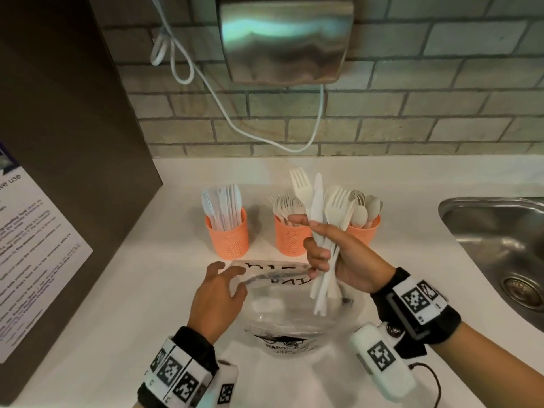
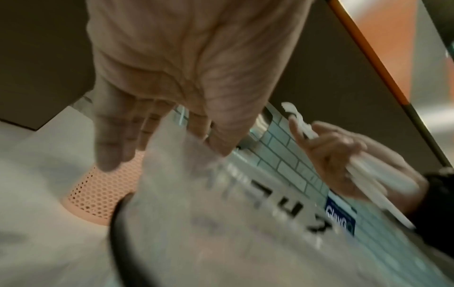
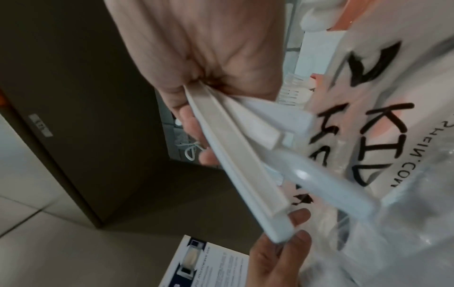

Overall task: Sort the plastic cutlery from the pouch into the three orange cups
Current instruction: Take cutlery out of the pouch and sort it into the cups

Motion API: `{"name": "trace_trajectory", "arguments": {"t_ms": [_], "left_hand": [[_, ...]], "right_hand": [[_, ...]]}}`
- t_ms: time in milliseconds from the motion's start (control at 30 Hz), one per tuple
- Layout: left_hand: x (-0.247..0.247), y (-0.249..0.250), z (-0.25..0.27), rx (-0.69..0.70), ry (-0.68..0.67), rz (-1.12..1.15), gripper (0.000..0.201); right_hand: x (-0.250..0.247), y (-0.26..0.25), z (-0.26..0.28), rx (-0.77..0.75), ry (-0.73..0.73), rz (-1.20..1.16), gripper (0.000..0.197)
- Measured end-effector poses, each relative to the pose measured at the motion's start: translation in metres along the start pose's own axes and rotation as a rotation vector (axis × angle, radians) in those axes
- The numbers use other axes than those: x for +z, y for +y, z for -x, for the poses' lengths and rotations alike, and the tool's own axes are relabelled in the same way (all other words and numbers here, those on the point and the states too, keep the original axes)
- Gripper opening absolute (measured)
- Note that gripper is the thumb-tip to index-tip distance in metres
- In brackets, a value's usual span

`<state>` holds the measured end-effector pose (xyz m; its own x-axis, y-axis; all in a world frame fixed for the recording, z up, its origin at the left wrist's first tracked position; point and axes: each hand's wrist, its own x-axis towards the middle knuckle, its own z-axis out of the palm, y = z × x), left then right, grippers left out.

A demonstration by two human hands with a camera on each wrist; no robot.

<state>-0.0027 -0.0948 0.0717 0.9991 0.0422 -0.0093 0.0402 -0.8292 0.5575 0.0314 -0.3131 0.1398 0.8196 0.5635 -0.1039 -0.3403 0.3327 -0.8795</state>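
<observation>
**A:** Your right hand (image 1: 338,254) is closed around a mixed bundle of white cutlery (image 1: 322,219), forks and at least one knife, held upright above the clear pouch (image 1: 294,304) and just in front of the middle cup (image 1: 290,240). How do you want to split it?

**B:** One kind at a time. Your left hand (image 1: 220,293) is loose, fingers spread and resting on the mouth of the pouch, gripping nothing. Bring it up and let it do the picking while the right only holds.

**A:** Which piece first?

**B:** The knife (image 1: 317,201); it stands tall in the middle of the bundle and is easy to pinch by the blade end. It belongs in the left cup (image 1: 229,240), which already holds knives. Then the forks (image 1: 300,184) go to the middle cup with the other forks.

**A:** Any spoons in the bundle?

**B:** Hard to say; the right cup (image 1: 365,231) with its spoons sits directly behind your hand, so spoon bowls there may belong to the cup. Fan the handles slightly with your thumb to check.

**A:** And the risk?

**B:** The handles are slick and splay out below your fist. Loosen only enough to free one piece, or the rest could slide onto the counter (image 1: 132,290). Drop each piece handle-down so it stands with the others.
</observation>
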Motion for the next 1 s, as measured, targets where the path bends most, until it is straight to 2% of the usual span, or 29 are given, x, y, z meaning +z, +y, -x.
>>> {"name": "trace_trajectory", "arguments": {"t_ms": [167,367,500,567,667,733,800,900,1000], "left_hand": [[-0.017,-0.006,-0.002,0.151,-0.013,0.103,0.026],[-0.009,0.0,-0.001,0.17,-0.087,-0.092,0.04],[0.007,0.002,0.001,0.176,0.056,-0.067,0.042],[0.011,0.001,0.0,0.198,0.063,-0.048,0.041],[0.001,0.001,-0.002,0.253,0.105,-0.012,0.023],[-0.015,0.011,-0.003,0.333,0.232,0.136,0.009],[-0.03,0.032,-0.002,0.399,0.31,0.387,0.008],[-0.042,0.065,-0.002,0.406,0.277,0.684,0.015],[-0.04,0.087,-0.006,0.395,0.231,0.749,0.02]], "right_hand": [[0.002,-0.005,0.005,0.105,0.004,-0.211,0.024],[0.008,0.001,0.007,0.132,0.043,-0.195,0.023],[0.005,0.0,0.007,0.09,0.051,-0.166,0.021],[0.002,0.0,0.007,0.078,0.057,-0.135,0.023],[0.002,0.002,0.008,0.08,0.073,-0.08,0.027],[0.004,0.004,0.008,0.09,0.071,-0.075,0.036],[0.005,0.007,0.006,0.102,0.035,-0.075,0.042],[0.008,0.014,0.003,0.115,-0.037,-0.108,0.044],[0.013,0.021,0.002,0.096,-0.104,-0.132,0.032]]}}
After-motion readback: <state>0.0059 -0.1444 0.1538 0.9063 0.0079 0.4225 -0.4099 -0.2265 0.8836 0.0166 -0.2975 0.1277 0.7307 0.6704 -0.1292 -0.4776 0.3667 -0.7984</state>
